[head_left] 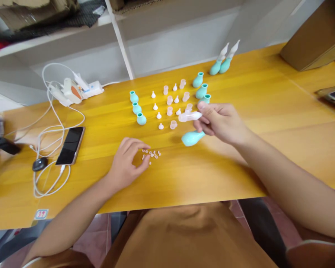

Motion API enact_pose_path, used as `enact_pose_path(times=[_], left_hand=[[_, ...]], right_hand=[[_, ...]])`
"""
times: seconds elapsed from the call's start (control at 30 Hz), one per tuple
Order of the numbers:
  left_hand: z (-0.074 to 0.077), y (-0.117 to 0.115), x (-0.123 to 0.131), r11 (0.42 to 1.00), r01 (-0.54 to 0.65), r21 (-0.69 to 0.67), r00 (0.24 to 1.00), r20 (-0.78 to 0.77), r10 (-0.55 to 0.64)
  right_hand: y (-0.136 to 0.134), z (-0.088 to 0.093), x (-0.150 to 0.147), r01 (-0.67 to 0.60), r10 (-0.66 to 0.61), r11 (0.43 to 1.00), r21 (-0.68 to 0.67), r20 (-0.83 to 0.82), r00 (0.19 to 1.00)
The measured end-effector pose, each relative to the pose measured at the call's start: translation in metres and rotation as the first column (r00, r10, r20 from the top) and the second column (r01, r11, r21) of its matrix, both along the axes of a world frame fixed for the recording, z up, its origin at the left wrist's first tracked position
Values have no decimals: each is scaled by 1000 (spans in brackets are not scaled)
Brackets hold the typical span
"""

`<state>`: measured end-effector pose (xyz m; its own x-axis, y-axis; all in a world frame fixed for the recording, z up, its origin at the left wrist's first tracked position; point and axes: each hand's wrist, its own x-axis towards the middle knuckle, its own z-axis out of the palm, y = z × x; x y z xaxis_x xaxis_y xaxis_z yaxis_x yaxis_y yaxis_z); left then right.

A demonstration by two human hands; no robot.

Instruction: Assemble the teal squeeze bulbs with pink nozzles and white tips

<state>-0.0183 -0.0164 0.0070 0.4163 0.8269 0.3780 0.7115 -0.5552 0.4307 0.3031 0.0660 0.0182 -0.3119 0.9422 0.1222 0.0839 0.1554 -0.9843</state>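
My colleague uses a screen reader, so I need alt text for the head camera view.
A person's right hand holds a translucent nozzle close to a teal bulb, over a yellow table; the left hand curves at the edge of scattered tiny pale rings. Beyond are rows of teal pots, white cones and clear cups, plus two white-tipped bulbs.

"What do we see on the wooden table (167,186)?"
"We see teal bulbs (141,119), white cones (161,127), translucent cups (169,111), tiny rings (152,155) (loosely scattered), a dark-screened phone (70,146) and a white power strip (94,89)."
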Motion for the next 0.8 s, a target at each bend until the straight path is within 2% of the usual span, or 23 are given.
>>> enact_pose_path(times=[0.07,0.1,0.2,0.27,0.4,0.5,0.6,0.7,0.8], left_hand=[[-4,-3,10,999,50,-12,999,-15,-50],[-6,-4,15,995,91,-30,995,-36,-92],[-16,-4,29,969,226,-102,963,-127,-238],[-21,-4,34,960,239,-148,951,-163,-262],[-20,-9,37,962,233,-143,959,-131,-252],[-11,-14,29,969,241,-53,971,6,-241],[0,-14,13,983,179,-31,977,126,-174],[8,-9,1,995,96,-15,978,187,-91],[11,-5,-3,998,53,-17,972,229,-48]], right_hand=[[-8,-10,-22,-36,30,997,-62,-99,995],[-12,-17,-32,-69,62,994,-83,-91,994],[-21,-35,-53,-177,182,980,-86,55,982],[-26,-42,-59,-216,223,974,-67,111,969],[-33,-37,-58,-256,261,963,-90,53,964],[-34,-27,-51,-207,199,972,-108,-85,976],[-31,-21,-42,-139,117,985,-106,-189,975],[-28,-22,-37,-116,102,990,-75,-177,979],[-30,-24,-38,-152,147,988,-37,-112,983]])
